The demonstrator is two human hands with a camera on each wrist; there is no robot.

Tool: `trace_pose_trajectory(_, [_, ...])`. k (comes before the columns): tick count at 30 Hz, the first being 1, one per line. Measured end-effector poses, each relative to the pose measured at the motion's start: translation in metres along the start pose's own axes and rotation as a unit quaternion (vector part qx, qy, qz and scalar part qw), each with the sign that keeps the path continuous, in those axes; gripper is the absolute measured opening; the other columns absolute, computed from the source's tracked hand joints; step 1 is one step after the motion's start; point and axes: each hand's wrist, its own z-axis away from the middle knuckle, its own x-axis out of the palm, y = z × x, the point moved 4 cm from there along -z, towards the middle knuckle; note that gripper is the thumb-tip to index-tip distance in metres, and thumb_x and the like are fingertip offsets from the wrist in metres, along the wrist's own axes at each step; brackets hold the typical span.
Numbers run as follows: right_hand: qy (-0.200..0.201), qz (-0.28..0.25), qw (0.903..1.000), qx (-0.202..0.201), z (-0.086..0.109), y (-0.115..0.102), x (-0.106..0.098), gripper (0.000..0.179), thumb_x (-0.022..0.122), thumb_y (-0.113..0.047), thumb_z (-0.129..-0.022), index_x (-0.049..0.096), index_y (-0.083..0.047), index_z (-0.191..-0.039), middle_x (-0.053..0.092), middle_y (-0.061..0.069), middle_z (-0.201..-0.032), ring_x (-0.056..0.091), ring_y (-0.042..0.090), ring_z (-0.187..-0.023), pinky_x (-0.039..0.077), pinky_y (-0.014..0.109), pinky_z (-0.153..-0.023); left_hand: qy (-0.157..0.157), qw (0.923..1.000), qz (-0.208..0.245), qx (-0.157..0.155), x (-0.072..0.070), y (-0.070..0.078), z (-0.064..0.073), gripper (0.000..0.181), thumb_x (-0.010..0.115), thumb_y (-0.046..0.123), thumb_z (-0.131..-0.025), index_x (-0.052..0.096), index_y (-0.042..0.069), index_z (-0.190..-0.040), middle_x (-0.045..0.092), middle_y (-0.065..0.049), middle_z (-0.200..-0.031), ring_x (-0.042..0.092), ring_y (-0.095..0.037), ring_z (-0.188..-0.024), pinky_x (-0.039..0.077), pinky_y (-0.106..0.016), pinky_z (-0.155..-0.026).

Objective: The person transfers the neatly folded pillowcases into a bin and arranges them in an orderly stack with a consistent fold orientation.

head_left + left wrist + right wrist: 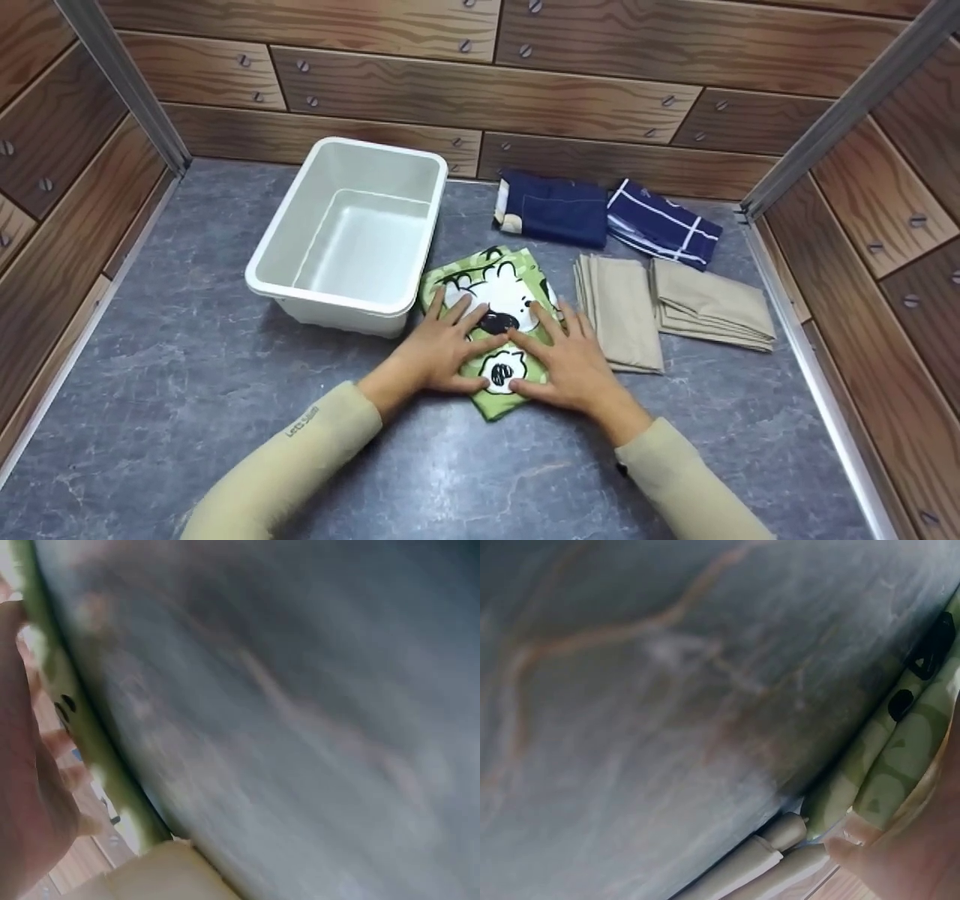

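A green folded cloth [491, 405] with white and black cartoon animals lies in front of me in the head view. My left hand [442, 349] rests on its left side with fingers spread. On the right side my right hand [574, 364] lies palm down, fingers spread too. The thumbs and index fingertips of both hands come close together over the middle of the cloth. In the left wrist view the edge of the green cloth [82, 716] shows beside the hand. The right wrist view shows its folded layers [904, 757] under the hand.
A white plastic tub [337, 300] stands left of the cloth, with nothing inside. Two folded beige cloths [619, 315] [712, 304] lie to the right. Behind them are a navy folded cloth [559, 210] and a navy cloth with white lines [664, 225]. Wood-patterned walls [480, 82] enclose the grey surface.
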Motion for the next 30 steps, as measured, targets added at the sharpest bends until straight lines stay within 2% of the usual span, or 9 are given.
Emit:
trace_pose_trajectory(3, [-0.005,-0.005,1.0000,-0.002,0.000,-0.002,0.002,0.087,0.038,-0.086,-0.083,0.031,-0.038,-0.156,0.018,0.014,-0.165,0.013,0.050,-0.148,0.015,0.067,-0.117,-0.006,1.0000,-0.002,-0.005,0.004,0.002,0.004,0.077,0.027,0.081,-0.090,0.020,0.044,-0.157,0.024,-0.016,-0.163,0.022,-0.046,-0.148,0.006,-0.073,-0.115])
trace_pose_trajectory(7, [-0.007,-0.021,0.9998,-0.004,0.001,-0.002,0.004,0.087,0.040,-0.084,-0.085,0.028,-0.037,-0.157,0.016,0.013,-0.166,0.012,0.049,-0.149,0.015,0.065,-0.118,-0.016,0.9996,0.019,-0.015,0.005,0.005,0.005,0.075,0.027,0.078,-0.092,0.018,0.043,-0.158,0.019,-0.015,-0.165,0.017,-0.046,-0.149,0.008,-0.071,-0.116])
trace_pose_trajectory(14, [-0.063,-0.048,0.9966,0.021,0.002,-0.002,0.009,0.087,0.033,-0.084,-0.087,0.017,-0.038,-0.159,0.008,0.010,-0.167,0.005,0.046,-0.151,0.013,0.064,-0.119,-0.006,0.9973,0.067,-0.029,0.007,0.004,0.002,0.077,0.022,0.080,-0.092,0.016,0.042,-0.158,0.017,-0.015,-0.165,0.012,-0.046,-0.150,0.005,-0.071,-0.116])
trace_pose_trajectory(20, [-0.072,-0.059,0.9955,0.020,0.000,-0.005,0.008,0.086,0.033,-0.084,-0.087,0.013,-0.039,-0.159,0.009,0.011,-0.167,0.008,0.047,-0.150,0.018,0.066,-0.116,-0.009,0.9945,0.092,-0.050,0.010,-0.001,-0.001,0.088,0.025,0.082,-0.090,0.011,0.032,-0.161,0.015,-0.013,-0.166,0.009,-0.042,-0.151,0.002,-0.068,-0.118])
trace_pose_trajectory(25, [-0.056,-0.052,0.9970,0.008,0.001,-0.007,0.005,0.089,0.036,-0.086,-0.084,0.021,-0.038,-0.158,0.017,0.014,-0.166,0.019,0.050,-0.147,0.024,0.069,-0.113,-0.018,0.9946,0.098,-0.032,0.011,-0.006,0.000,0.091,0.031,0.084,-0.088,0.018,0.030,-0.160,0.013,-0.012,-0.167,0.007,-0.041,-0.152,0.001,-0.066,-0.119])
trace_pose_trajectory(30, [-0.051,-0.049,0.9975,0.000,0.002,-0.005,0.005,0.088,0.039,-0.088,-0.081,0.024,-0.044,-0.156,0.020,0.013,-0.165,0.026,0.048,-0.145,0.027,0.070,-0.110,-0.018,0.9963,0.084,-0.011,0.012,-0.010,0.000,0.091,0.034,0.083,-0.087,0.019,0.032,-0.160,0.014,-0.011,-0.167,0.009,-0.040,-0.152,0.003,-0.066,-0.119])
